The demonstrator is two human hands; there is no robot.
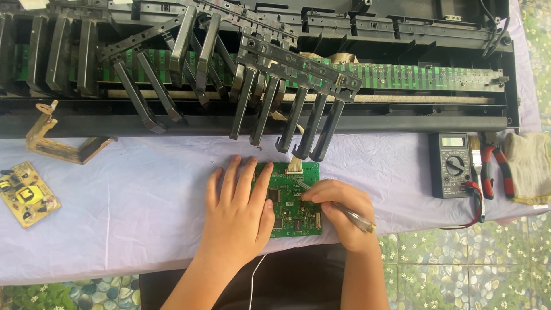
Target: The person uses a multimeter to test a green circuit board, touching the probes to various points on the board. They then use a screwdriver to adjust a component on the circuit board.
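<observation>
Now I'm pressing my flat, released left hand (238,209) on the green circuit board (295,198) at the table's near edge, my right hand (341,215) gripping a screwdriver (338,205), tip touching it; work looks midway.

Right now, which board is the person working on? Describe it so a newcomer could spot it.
Below the opened keyboard, on the pale cloth, lies a green circuit board between both hands. Unlike the small yellowish board at far left, it is green and pinned under the left hand.
</observation>
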